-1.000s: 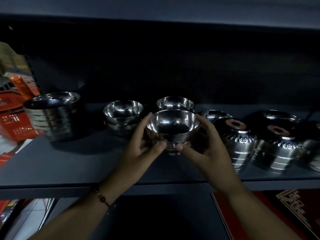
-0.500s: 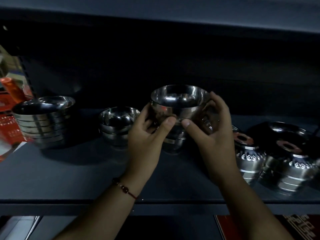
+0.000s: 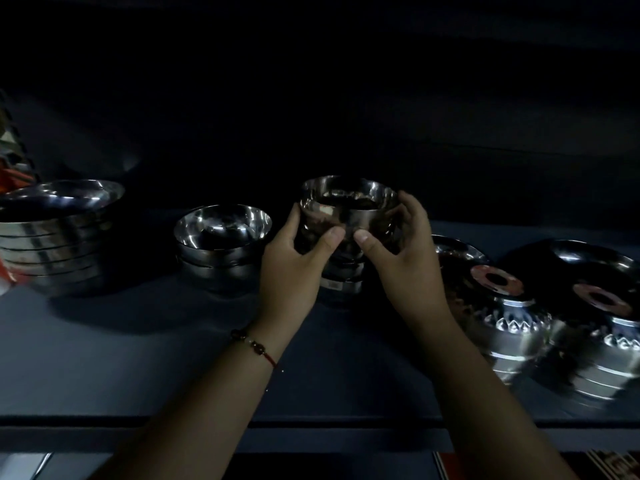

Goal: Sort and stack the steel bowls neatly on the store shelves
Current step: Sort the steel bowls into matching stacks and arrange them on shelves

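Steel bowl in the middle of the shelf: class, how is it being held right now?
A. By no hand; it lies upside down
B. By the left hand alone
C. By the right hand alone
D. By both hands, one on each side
D: the left hand and right hand grip opposite sides of the upright bowl, thumbs in front.

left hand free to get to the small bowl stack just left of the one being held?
Probably not yet: the left hand grips the held bowl with the right hand. The small stack sits beside it, nothing between.
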Demonstrator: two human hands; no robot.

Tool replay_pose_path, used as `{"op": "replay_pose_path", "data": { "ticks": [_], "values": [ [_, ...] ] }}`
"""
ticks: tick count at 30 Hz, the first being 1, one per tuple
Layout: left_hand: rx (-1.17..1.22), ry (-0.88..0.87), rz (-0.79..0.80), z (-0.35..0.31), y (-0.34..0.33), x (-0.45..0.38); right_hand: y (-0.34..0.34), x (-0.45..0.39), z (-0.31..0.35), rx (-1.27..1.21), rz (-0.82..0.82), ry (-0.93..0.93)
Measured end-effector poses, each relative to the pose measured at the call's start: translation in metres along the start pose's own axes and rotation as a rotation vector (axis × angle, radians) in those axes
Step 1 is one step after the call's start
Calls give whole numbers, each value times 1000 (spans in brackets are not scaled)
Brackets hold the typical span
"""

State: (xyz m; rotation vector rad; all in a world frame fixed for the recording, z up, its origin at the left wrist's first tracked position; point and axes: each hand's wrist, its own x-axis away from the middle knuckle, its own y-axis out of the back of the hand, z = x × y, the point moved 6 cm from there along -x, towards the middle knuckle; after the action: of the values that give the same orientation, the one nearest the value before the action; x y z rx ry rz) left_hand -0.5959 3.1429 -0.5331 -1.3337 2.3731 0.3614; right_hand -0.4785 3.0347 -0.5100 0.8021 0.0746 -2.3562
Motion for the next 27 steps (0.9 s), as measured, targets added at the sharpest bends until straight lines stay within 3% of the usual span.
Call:
{"op": "replay_pose_path", "data": {
  "ticks": [8, 15, 23, 27],
  "values": [
    [-68, 17, 40, 13, 2, 6, -10, 12, -16, -52, 22, -104],
    [-213, 21, 41, 26, 11, -2, -25, 15, -24, -97, 166, -205],
    [-390, 16, 26, 30, 20, -8, -37, 12, -30, 17, 219, -258],
    [-565, -13, 45, 16, 25, 6, -30, 20, -13, 282, 275, -193]
  ]
}}
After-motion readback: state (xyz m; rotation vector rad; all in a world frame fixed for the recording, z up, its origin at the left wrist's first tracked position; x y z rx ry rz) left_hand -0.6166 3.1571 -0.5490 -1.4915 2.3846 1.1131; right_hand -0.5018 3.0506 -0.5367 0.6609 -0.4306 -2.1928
